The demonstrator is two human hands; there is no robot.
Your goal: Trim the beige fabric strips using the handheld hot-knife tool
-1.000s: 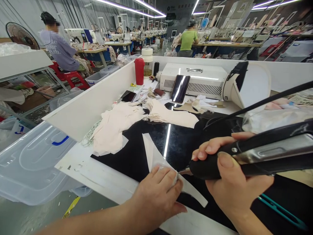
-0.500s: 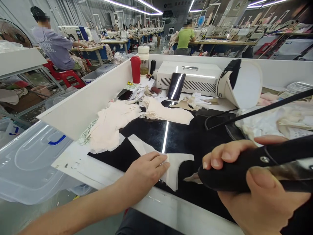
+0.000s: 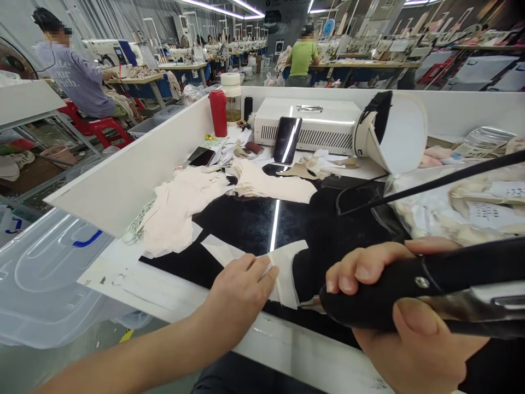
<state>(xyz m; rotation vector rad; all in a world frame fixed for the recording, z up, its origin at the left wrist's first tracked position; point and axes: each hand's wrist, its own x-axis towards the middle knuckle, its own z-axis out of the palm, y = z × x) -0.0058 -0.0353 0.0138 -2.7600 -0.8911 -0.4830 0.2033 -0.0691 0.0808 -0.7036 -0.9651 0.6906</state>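
One white table (image 3: pixel 299 345) carries a glossy black board (image 3: pixel 324 219). Above it, the right hand (image 3: pixel 418 350) has its fingers curled around a black-handled tool (image 3: pixel 463 271). Beyond lie a pale fabric pile (image 3: pixel 176 210) and a neater stack (image 3: pixel 274 187). On the board's near part, the left hand (image 3: pixel 240 293) rests its fingers on a white fabric piece (image 3: pixel 289 268); whether they pinch it cannot be told. The tool's narrow tip (image 3: pixel 312 303) sits at the piece's near right corner.

A red tumbler (image 3: pixel 218 113) stands beside a white-capped bottle (image 3: pixel 232 99), near a dark phone (image 3: pixel 287 140).
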